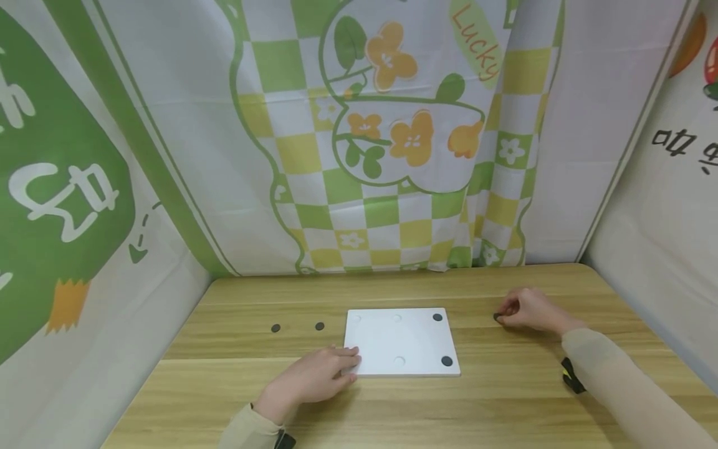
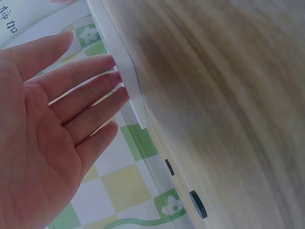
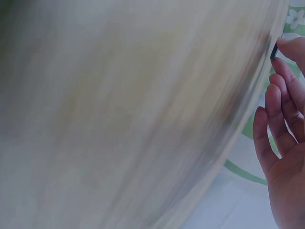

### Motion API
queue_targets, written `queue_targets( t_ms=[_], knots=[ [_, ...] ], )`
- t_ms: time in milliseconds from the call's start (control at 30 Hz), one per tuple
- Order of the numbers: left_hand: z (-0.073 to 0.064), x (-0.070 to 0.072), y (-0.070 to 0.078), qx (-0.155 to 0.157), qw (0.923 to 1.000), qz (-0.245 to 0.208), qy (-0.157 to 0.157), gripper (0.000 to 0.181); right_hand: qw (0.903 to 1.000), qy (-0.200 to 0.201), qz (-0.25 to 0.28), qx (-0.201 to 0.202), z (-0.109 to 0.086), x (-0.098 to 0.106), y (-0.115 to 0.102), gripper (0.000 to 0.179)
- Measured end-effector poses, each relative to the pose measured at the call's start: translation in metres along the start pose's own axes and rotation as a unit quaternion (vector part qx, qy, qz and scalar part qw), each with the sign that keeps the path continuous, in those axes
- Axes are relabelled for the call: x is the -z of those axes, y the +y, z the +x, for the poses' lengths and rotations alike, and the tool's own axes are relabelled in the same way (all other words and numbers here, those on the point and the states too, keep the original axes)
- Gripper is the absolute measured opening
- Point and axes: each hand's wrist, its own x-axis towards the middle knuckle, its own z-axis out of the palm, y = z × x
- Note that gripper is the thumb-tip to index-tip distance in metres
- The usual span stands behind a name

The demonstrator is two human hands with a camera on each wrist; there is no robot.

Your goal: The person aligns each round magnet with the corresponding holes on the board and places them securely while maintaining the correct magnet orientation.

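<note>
A white rectangular board lies flat on the wooden table, with shallow round recesses along its two long sides. Two dark discs sit in the recesses at its right end. My left hand rests its fairly straight fingertips on the board's left front corner, covering the recess there. To the right of the board, my right hand pinches another dark disc between thumb and index finger, low over the table. In the right wrist view that disc shows edge-on at the fingertips.
Left of the board, two more dark discs lie apart on the wooden table. A green, yellow and white checked curtain hangs behind the table's back edge. Printed cloth walls stand at both sides.
</note>
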Motion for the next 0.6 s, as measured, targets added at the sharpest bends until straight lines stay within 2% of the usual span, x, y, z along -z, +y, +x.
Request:
queue_targets(
  t_ms=[300,600],
  knots=[
    [0.000,-0.001,0.000,-0.001,1.0000,0.000,0.003,0.038,0.9998,-0.006,0.010,-0.013,0.005,-0.002,-0.011,0.012],
    [0.000,0.000,0.001,0.001,1.0000,0.004,0.004,0.038,0.9999,-0.002,0.012,-0.004,0.011,-0.007,-0.014,0.012]
  ],
)
